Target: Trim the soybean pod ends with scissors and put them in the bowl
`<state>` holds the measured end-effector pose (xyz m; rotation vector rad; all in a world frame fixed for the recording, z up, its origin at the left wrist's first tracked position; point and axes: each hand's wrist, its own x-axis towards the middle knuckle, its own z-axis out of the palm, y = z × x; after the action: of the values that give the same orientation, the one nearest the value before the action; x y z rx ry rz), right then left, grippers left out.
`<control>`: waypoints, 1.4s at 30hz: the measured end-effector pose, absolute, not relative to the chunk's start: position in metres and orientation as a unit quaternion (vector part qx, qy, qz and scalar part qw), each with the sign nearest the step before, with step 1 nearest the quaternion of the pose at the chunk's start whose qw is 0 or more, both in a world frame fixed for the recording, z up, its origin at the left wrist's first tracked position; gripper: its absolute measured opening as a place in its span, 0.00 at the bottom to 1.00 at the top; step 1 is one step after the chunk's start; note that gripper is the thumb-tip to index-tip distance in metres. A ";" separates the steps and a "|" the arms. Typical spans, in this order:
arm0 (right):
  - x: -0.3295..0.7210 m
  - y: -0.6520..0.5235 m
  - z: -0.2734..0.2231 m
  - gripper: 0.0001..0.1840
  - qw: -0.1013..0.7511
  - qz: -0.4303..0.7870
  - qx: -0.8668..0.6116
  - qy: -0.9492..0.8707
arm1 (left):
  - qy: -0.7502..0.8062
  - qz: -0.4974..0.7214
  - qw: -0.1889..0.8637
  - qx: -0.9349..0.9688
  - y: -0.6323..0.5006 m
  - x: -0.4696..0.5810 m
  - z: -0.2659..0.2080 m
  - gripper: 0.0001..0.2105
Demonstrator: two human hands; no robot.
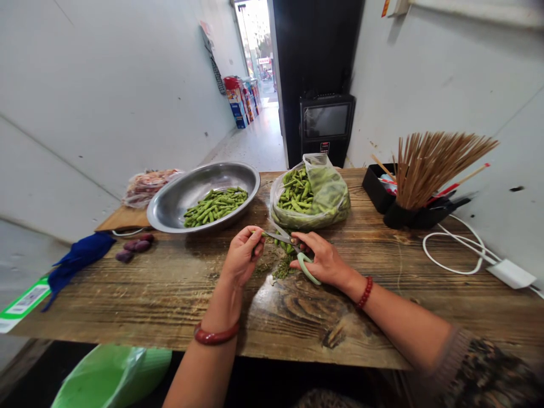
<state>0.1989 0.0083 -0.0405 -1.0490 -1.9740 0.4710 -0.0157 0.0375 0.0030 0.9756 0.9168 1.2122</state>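
My left hand [245,252] pinches a green bean pod [257,232], and the pod's tip points toward the scissor blades. In my right hand [321,258] is a pair of scissors [306,266] with pale green handles; the blades are spread apart. Below the blades lie a few loose pods and a scatter of small green trimmings [283,268] on the wooden table [178,300]. Behind my hands sits a clear plastic bag [334,207] full of pods. A steel basin [166,205] to its left holds a heap of pods [216,205].
At left are a cutting board [123,219], a bag of meat-like pieces [151,186], several purplish lumps [136,245] and a blue cloth [83,255]. Skewers [429,167] in a black holder [399,215] and a white cable [453,271] are at right. A green bin [97,377] stands below.
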 end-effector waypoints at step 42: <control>0.198 0.005 -0.039 0.30 0.373 0.136 -0.417 -0.817 | 0.422 0.521 0.581 0.461 0.034 -0.009 0.005 0.13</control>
<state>0.1977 0.0052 -0.0387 -1.0681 -2.0941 0.3495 -0.0086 0.0338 0.0055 1.0778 0.9855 1.2171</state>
